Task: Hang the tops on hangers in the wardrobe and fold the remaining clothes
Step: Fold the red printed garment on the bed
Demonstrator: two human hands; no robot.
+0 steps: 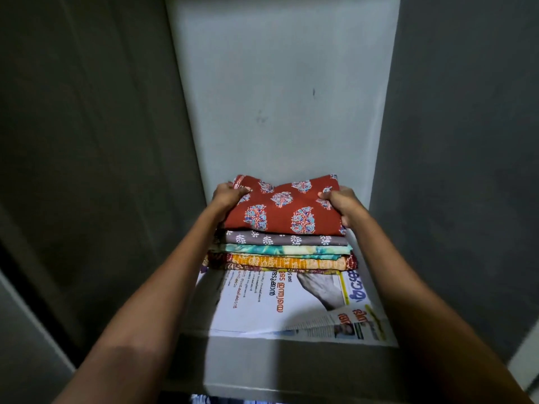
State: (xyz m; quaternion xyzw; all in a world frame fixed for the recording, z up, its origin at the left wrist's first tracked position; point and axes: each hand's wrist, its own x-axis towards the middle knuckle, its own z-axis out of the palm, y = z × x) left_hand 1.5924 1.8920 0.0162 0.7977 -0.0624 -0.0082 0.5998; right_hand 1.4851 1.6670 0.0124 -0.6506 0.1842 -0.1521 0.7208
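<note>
From the head camera, both bare arms reach into a grey wardrobe compartment. The left hand (226,196) and the right hand (342,204) grip opposite sides of a folded red cotton garment printed with blue floral motifs (281,208), fingers curled over its edges. It sits on top of a stack of folded patterned clothes (281,253), which rests on a sheet of newspaper (271,310) lining the pale grey shelf (262,363).
</note>
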